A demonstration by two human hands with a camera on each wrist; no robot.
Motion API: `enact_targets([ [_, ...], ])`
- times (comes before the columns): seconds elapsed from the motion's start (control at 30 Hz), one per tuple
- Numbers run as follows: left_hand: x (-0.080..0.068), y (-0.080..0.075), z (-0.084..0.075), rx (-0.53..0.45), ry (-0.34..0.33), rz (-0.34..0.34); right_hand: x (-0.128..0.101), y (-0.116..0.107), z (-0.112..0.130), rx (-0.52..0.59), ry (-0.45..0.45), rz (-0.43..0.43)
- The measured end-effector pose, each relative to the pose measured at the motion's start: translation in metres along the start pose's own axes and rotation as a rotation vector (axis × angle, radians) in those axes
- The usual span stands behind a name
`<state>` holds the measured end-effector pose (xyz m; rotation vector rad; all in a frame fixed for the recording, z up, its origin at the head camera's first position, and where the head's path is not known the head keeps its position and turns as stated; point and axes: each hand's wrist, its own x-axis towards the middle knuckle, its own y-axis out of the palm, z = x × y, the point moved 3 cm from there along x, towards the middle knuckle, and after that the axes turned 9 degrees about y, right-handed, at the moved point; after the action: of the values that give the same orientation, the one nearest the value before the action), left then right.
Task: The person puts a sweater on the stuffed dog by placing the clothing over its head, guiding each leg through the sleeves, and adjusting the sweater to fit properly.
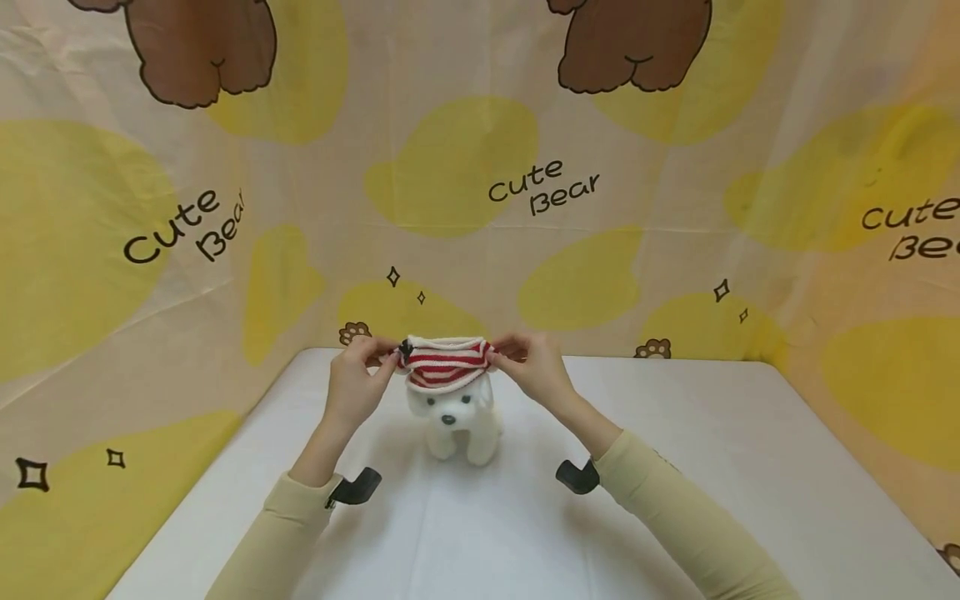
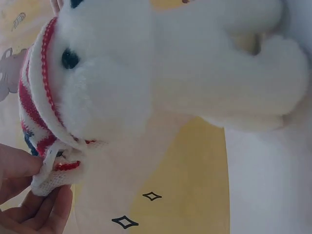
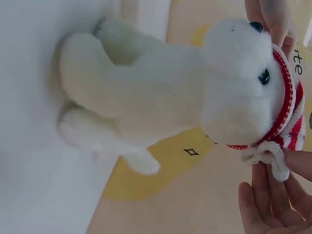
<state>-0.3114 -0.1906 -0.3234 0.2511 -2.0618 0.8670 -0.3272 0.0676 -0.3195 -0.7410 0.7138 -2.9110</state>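
A white plush dog [image 1: 456, 421] [image 2: 195, 68] [image 3: 161, 92] stands on the white table [image 1: 675, 467], facing me. A red-and-white striped knit hat [image 1: 446, 363] [image 2: 36, 112] [image 3: 287, 107] sits over the top of its head. My left hand [image 1: 358, 379] [image 2: 27, 195] pinches the hat's left edge, and my right hand [image 1: 534, 371] [image 3: 278, 195] pinches its right edge. Both hands stretch the hat sideways across the dog's head. A small dark blue detail shows at the hat's left side.
A cloth backdrop [image 1: 480, 192] printed with yellow blobs, brown bears and "Cute Bear" lettering surrounds the table on three sides. Black wrist-camera mounts [image 1: 356, 487] [image 1: 577, 477] stick out from both beige sleeves.
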Motion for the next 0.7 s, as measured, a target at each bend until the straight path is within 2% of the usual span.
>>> enact_targets([
  [0.2, -0.007, 0.004, 0.003, -0.001, -0.025, 0.053, -0.004, -0.001, -0.007, -0.040, 0.072, 0.067],
  [0.47, -0.012, 0.009, 0.007, 0.010, -0.090, 0.144, -0.007, 0.003, -0.014, -0.046, 0.130, 0.061],
  [0.6, -0.012, 0.009, 0.007, 0.005, -0.101, 0.150, -0.007, 0.002, -0.013, -0.063, 0.177, 0.070],
  [0.7, -0.012, 0.008, 0.007, -0.012, -0.095, 0.123, -0.008, 0.001, -0.010, -0.086, 0.213, 0.065],
])
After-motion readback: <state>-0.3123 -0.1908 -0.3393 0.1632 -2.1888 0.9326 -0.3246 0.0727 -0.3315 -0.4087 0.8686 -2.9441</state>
